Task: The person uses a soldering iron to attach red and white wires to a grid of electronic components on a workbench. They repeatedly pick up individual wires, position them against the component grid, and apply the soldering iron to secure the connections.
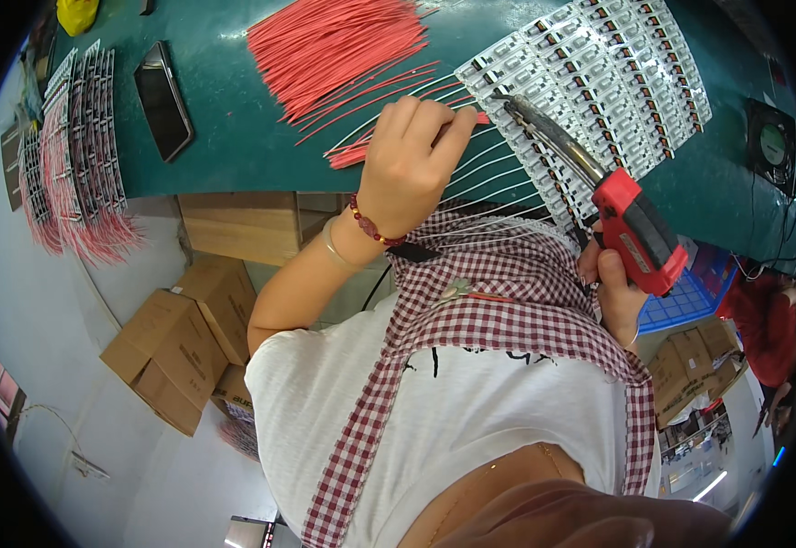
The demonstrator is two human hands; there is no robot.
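Head — soldering iron (615,194) points up-left

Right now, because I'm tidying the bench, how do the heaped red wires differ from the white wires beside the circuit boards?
The red wires form a dense heap; the white wires are fewer and mostly spaced apart. The red wires lie on the green table; the white wires stretch from the edge of the circuit boards toward the checked apron. Both are thin and long.
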